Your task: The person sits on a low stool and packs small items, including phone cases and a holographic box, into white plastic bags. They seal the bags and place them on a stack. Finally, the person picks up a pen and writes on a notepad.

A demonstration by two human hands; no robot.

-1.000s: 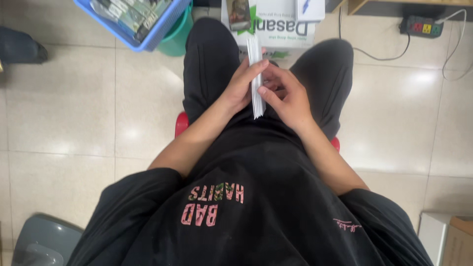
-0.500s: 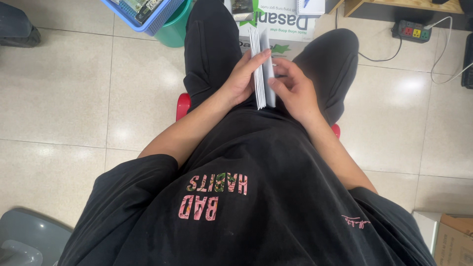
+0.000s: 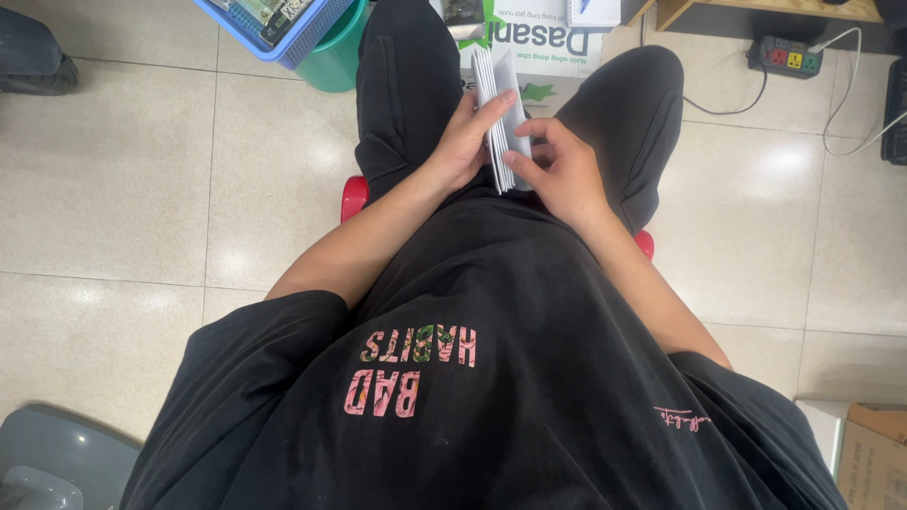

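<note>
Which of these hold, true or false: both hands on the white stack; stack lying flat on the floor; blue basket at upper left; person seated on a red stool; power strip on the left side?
1. Both hands hold the white stack. True: left hand and right hand grip the stack of white sheets.
2. The stack lies flat on the floor. False: it stands on edge over the lap.
3. Blue basket at upper left. True: blue basket.
4. Seated on a red stool. True: red stool.
5. Power strip on the left. False: the power strip is upper right.

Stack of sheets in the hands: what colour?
White; the stack of sheets is held on edge between both hands. Head view, the only one.
</note>
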